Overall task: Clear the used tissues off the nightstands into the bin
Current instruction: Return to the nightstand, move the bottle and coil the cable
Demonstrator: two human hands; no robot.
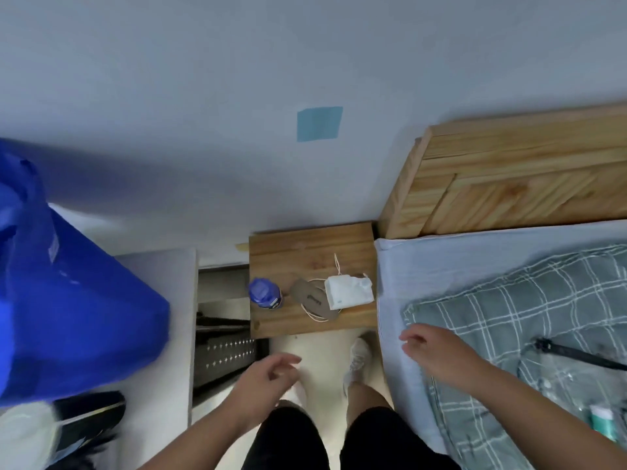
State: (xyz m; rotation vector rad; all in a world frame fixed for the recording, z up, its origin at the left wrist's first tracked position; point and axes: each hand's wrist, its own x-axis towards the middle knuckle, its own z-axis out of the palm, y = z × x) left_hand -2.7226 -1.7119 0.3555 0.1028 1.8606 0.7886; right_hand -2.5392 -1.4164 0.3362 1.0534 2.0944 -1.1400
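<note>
A small wooden nightstand [291,249] stands against the wall between a shelf unit and the bed. On its right front part lies a white tissue pack or wad of tissue [346,291]; I cannot tell which. My left hand [268,374] hovers low in front of the nightstand, fingers apart and empty. My right hand [431,351] is over the bed's edge, to the right of the nightstand, fingers loosely spread and holding nothing. No bin shows in this view.
On the nightstand also stand a blue-capped bottle [264,293], a grey-brown flat item [314,299] and a thin white cord [337,262]. A large blue bag [68,293] hangs at the left. Right lies the bed with a plaid cover [509,317] and wooden headboard [509,184].
</note>
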